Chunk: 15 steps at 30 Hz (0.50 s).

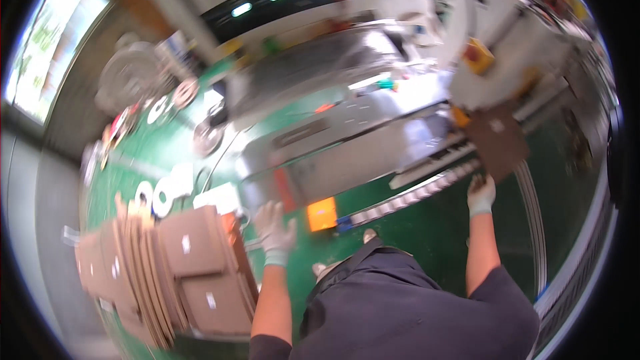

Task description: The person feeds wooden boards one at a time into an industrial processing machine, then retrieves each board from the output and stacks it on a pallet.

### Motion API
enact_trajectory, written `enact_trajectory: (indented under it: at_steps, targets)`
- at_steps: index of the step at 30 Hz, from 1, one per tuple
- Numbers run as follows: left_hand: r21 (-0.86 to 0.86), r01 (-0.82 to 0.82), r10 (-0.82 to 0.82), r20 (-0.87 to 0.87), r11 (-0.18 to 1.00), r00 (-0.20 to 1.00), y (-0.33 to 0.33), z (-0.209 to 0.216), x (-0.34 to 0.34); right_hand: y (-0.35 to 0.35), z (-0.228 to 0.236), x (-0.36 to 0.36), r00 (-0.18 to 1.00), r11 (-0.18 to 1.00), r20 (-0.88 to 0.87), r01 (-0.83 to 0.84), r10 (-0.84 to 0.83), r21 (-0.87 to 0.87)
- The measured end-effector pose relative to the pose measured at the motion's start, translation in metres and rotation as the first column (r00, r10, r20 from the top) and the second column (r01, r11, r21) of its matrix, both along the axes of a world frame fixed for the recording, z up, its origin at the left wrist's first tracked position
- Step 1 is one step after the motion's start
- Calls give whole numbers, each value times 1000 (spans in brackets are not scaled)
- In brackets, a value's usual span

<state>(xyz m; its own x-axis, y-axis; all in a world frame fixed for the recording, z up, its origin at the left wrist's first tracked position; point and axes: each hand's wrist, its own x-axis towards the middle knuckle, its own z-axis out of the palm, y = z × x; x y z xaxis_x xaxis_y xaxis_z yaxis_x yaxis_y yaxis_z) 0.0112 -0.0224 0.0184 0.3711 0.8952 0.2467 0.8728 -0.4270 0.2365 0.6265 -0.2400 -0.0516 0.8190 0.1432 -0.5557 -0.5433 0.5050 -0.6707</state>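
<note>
My right hand (481,195), in a pale glove, is closed on the lower edge of a flat brown cardboard piece (497,139). The piece carries a small white label and hangs beside the machine at the right. In a matching glove, my left hand (273,225) is held out with its fingers apart and nothing in it. Close to its left stands a stack of brown cardboard pieces (193,243), several of them on edge, also with white labels. Motion blur softens both hands.
Ahead runs a long grey machine bed (347,150) with a roller strip (413,197) on its near side. An orange-yellow block (322,215) sits at the strip's left end. White machinery (513,47) rises at the right. Reels (162,198) lie on the green floor (143,153).
</note>
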Motion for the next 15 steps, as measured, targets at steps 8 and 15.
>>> enact_trajectory:
  at_steps: [8, 15]
  targets:
    - [-242, -754, 756, -107, 611, 646, -136, -52, -208, 98, 53, -266, -220, 675, 666, -41, 713, -737]
    - [-824, -533, 725, 245, -194, -643, -328, -187, -370, 117, 51, -292, -482, 398, 231, 279, 845, -874]
